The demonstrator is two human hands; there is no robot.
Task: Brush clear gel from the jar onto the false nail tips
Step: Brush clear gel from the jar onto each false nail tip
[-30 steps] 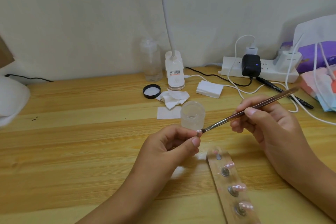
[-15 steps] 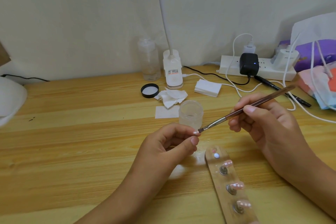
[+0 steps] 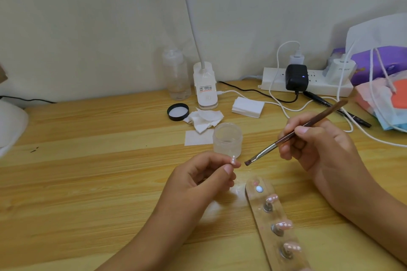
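Head view: the left hand [image 3: 198, 179] pinches a small pink false nail tip [image 3: 234, 160]. The right hand [image 3: 319, 145] grips a thin brown-handled brush [image 3: 293, 134], its bristles just right of the tip.

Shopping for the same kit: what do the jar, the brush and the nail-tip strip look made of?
Jar: frosted translucent plastic, probably; cloudy walls. Brush: dark glossy handle, perhaps lacquered wood; shiny metal ferrule. Strip: clear glossy plastic, likely acrylic; desk grain shows through.
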